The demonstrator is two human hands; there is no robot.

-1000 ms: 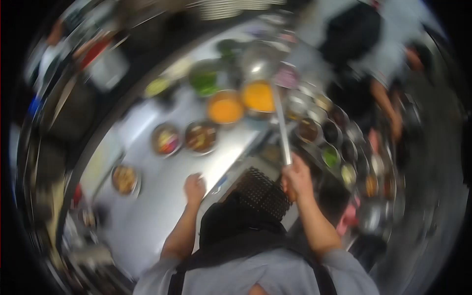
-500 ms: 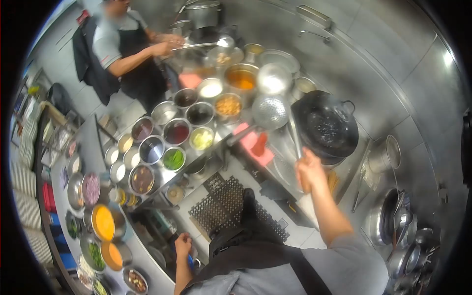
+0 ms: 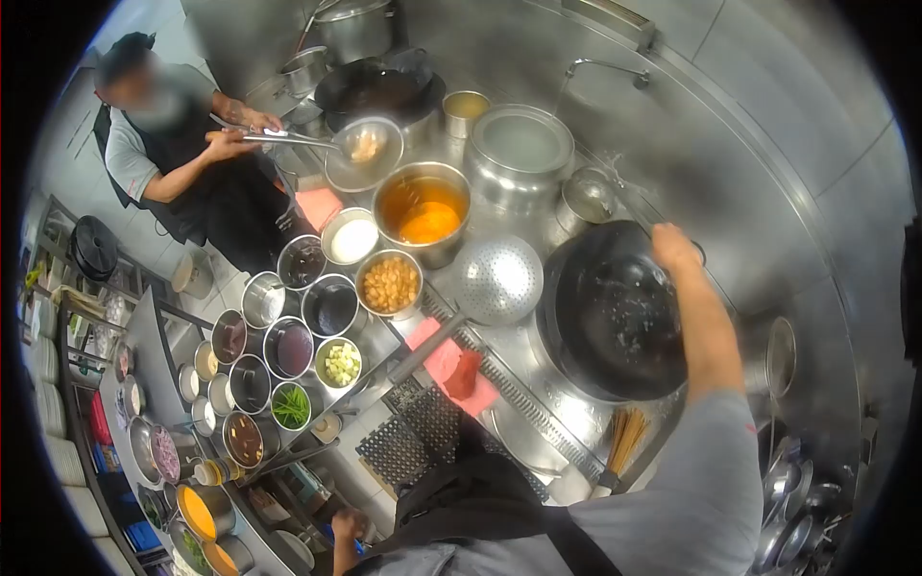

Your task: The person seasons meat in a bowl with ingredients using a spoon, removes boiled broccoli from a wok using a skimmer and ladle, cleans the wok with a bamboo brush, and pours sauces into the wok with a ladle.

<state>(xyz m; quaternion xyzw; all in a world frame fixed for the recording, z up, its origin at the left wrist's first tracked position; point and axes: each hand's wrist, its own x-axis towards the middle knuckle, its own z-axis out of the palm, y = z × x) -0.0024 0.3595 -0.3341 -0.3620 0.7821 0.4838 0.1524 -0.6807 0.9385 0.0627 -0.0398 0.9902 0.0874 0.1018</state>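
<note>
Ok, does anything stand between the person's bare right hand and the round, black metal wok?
Nothing visible does: in view, the right hand overlaps the wok near its upper-right edge; whether they touch is unclear.

Gotta be a commercial kitchen, folks: huge black wok (image 3: 624, 331) right of centre, steel wall (image 3: 749, 125) with a tap (image 3: 611, 67) upper right, steel tubs (image 3: 262, 300) crammed together mid-left, stacked plates (image 3: 63, 463) down the left edge, plus an aproned co-worker (image 3: 182, 139) upper left.
</note>
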